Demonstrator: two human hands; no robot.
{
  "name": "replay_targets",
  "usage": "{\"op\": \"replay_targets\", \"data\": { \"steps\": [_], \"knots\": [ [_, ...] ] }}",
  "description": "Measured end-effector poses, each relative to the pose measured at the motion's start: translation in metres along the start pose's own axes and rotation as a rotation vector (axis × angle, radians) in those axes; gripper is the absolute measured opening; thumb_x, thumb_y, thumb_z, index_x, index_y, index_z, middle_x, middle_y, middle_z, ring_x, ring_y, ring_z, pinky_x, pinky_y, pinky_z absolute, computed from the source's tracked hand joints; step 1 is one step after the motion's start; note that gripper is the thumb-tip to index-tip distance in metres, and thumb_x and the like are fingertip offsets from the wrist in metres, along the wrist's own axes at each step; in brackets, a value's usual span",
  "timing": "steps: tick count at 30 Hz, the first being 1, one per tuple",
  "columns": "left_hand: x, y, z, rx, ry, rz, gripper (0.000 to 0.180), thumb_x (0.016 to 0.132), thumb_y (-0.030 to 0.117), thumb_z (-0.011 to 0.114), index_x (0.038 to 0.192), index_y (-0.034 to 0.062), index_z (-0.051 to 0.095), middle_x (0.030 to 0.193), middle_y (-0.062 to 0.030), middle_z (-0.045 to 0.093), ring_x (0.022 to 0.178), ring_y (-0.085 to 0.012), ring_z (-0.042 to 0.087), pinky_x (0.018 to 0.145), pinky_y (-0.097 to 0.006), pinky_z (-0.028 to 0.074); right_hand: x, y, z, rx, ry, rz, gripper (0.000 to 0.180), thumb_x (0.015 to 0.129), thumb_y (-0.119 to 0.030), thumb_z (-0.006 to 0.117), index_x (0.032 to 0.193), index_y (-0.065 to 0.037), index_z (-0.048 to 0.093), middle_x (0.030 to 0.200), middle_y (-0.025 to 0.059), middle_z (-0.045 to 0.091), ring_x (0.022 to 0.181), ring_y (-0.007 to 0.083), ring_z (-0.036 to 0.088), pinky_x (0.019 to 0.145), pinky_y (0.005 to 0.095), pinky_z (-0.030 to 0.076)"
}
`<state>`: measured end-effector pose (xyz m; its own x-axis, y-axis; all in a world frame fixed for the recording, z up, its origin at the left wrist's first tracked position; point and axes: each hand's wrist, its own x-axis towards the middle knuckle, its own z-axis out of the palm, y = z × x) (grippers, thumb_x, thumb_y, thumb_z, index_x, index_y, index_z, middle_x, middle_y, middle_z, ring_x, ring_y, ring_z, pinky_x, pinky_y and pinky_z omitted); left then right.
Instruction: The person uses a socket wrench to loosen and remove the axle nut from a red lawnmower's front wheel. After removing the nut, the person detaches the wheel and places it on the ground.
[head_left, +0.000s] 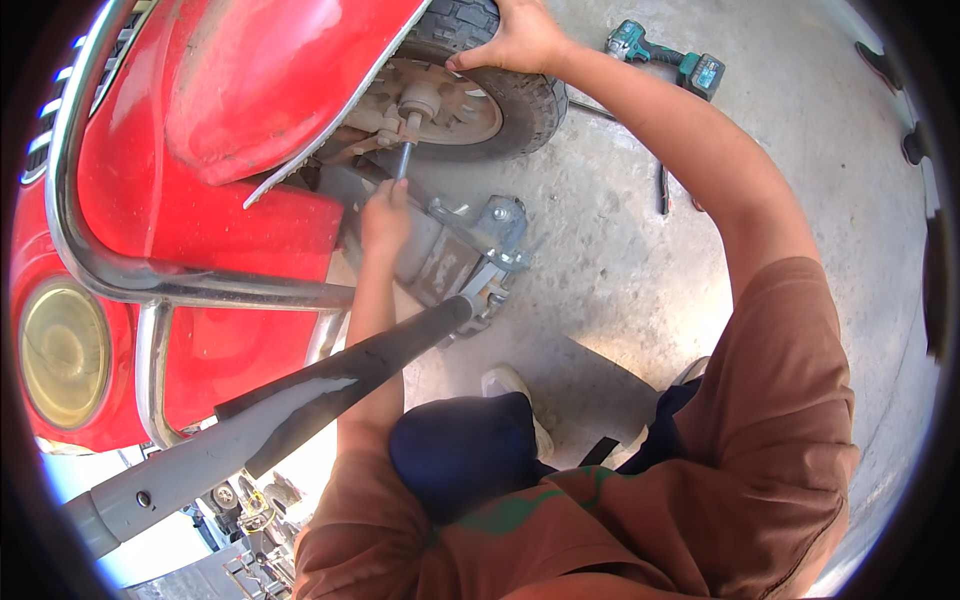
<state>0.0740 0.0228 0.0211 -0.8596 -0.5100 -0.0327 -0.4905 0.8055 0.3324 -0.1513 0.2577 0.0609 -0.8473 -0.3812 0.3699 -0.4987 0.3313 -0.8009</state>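
My left hand (385, 215) grips the handle of a slim metal tool (404, 155) whose tip reaches up to the nut at the hub (420, 100) of a small wheel. My right hand (515, 38) rests on top of the black tyre (535, 100), fingers spread over the tread. The wheel sits under the red mudguard (270, 70) of a red scooter (190, 210) with a chrome guard bar (200, 285). A grey floor jack (470, 250) stands under the scooter below the wheel.
The jack's long grey handle with a black grip (300, 395) runs down to the lower left. A teal cordless impact driver (665, 58) and a dark hand tool (662, 188) lie on the concrete floor to the right. My knee and white shoe (510, 385) are below the jack.
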Motion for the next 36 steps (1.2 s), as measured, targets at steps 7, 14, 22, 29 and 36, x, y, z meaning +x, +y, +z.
{"op": "replay_targets", "data": {
  "steps": [7,14,22,29,36],
  "knots": [
    [-0.003,-0.004,0.003,-0.026,0.003,-0.040,0.035,0.099,0.036,0.049,0.111,0.0070,0.064,0.101,-0.0216,0.067,0.097,-0.0416,0.062,0.082,-0.044,0.048,0.011,-0.009,-0.005,-0.042,-0.027,-0.043,0.103,0.051,-0.047,0.088,0.137,-0.011,0.044,0.119,0.0264,0.055,0.112,0.0413,0.053,0.099,0.0463,0.045],
    [0.008,-0.018,0.007,-0.233,-0.080,-0.055,0.037,0.099,0.035,0.050,0.107,0.0021,0.064,0.096,-0.0229,0.067,0.094,-0.0388,0.063,0.081,-0.040,0.048,0.019,0.005,-0.004,-0.037,-0.050,-0.060,0.104,0.050,-0.048,0.088,0.137,-0.011,0.046,0.121,0.0246,0.057,0.113,0.0386,0.055,0.100,0.0441,0.045],
    [-0.004,-0.010,0.002,-0.104,0.005,-0.017,0.044,0.098,0.042,0.047,0.108,0.0034,0.065,0.095,-0.0245,0.066,0.092,-0.0427,0.063,0.079,-0.045,0.048,0.026,0.001,-0.004,0.111,-0.033,-0.108,0.095,0.055,-0.044,0.087,0.132,-0.003,0.051,0.121,0.0248,0.058,0.113,0.0379,0.056,0.100,0.0427,0.046],
    [-0.026,0.007,0.008,0.108,0.161,-0.105,0.044,0.100,0.041,0.040,0.107,0.0037,0.063,0.092,-0.0238,0.068,0.092,-0.0431,0.064,0.079,-0.050,0.048,-0.079,-0.032,0.080,0.495,0.487,-0.065,0.016,0.083,-0.013,0.071,0.083,-0.003,0.059,0.076,0.0093,0.064,0.073,0.0277,0.060,0.069,0.0383,0.048],
    [-0.017,0.014,0.002,0.228,0.049,-0.079,0.046,0.102,0.041,0.035,0.100,0.0031,0.062,0.094,-0.0230,0.068,0.088,-0.0420,0.065,0.076,-0.051,0.049,-0.095,-0.024,0.202,1.716,-0.355,0.798,0.025,0.103,-0.013,0.046,0.111,0.008,0.056,0.097,0.0222,0.067,0.067,0.0135,0.056,0.051,0.0218,0.043]
  ]
}}
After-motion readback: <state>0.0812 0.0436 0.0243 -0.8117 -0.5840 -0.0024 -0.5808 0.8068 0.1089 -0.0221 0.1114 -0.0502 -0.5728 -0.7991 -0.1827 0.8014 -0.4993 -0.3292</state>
